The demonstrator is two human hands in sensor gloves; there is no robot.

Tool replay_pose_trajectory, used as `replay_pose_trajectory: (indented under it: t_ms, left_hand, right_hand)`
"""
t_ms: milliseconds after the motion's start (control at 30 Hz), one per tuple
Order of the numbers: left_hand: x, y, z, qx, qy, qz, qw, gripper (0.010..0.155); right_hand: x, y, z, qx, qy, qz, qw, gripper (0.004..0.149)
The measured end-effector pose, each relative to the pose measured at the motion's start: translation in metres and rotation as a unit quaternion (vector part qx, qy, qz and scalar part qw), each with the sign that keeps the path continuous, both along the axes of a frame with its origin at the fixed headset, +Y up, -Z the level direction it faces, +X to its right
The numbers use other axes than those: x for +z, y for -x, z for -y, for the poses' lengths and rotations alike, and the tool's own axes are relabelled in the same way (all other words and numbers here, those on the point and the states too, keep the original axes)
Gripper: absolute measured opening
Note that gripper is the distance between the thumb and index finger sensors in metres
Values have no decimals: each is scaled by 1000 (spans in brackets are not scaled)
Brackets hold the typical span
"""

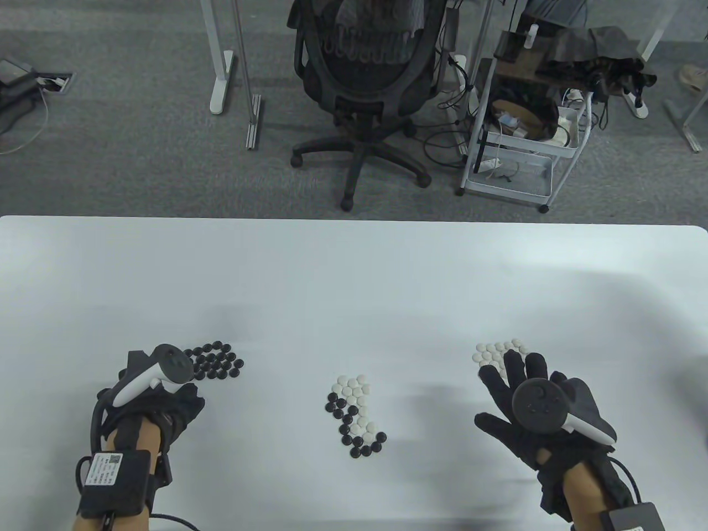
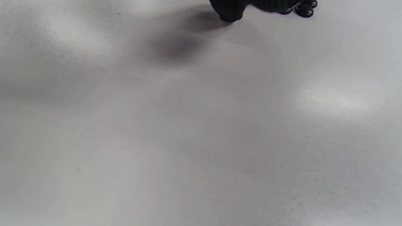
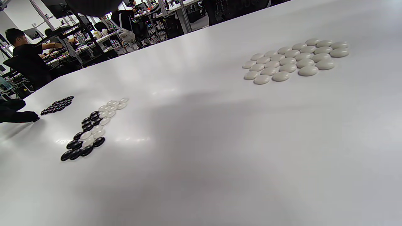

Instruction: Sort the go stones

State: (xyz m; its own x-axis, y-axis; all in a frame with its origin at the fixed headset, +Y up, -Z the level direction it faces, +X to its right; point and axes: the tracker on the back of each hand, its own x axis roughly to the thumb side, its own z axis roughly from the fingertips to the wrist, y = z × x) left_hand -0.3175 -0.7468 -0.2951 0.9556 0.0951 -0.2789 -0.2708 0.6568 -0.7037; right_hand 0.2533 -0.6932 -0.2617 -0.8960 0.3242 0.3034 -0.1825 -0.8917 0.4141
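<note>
A mixed pile of black and white Go stones [image 1: 357,410] lies at the table's front middle. A sorted group of black stones [image 1: 217,359] lies to its left and a sorted group of white stones [image 1: 500,351] to its right. My left hand [image 1: 185,401] rests just below the black group with its fingers curled under; whether it holds a stone is hidden. One fingertip [image 2: 229,11] and two black stones [image 2: 304,8] show at the top of the left wrist view. My right hand [image 1: 506,387] lies flat with fingers spread, its fingertips at the near edge of the white group. The right wrist view shows the white group [image 3: 295,59] and the mixed pile [image 3: 91,128].
The white table [image 1: 354,287] stretches bare behind the stones to its far edge. Beyond it stand an office chair [image 1: 365,83] and a wire cart [image 1: 520,127] on the floor.
</note>
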Motion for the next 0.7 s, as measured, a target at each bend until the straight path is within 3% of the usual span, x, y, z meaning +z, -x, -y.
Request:
replay_pose_trajectory:
  t_ms: [367,500,700]
  left_hand:
    - [-16,-17,-10,-36,-3,2,999,64]
    - [-19,-42,-27,-35,-30,42,998,66]
    - [-20,-103,-42,-19,-14,152,988,65]
  right_hand:
    - [0,-1,-1,-3,-3,1,1000,78]
    - [0,-2,-3,-6,-5,2,1000,78]
    - [1,-2,-3,-5,-5,3,1000,78]
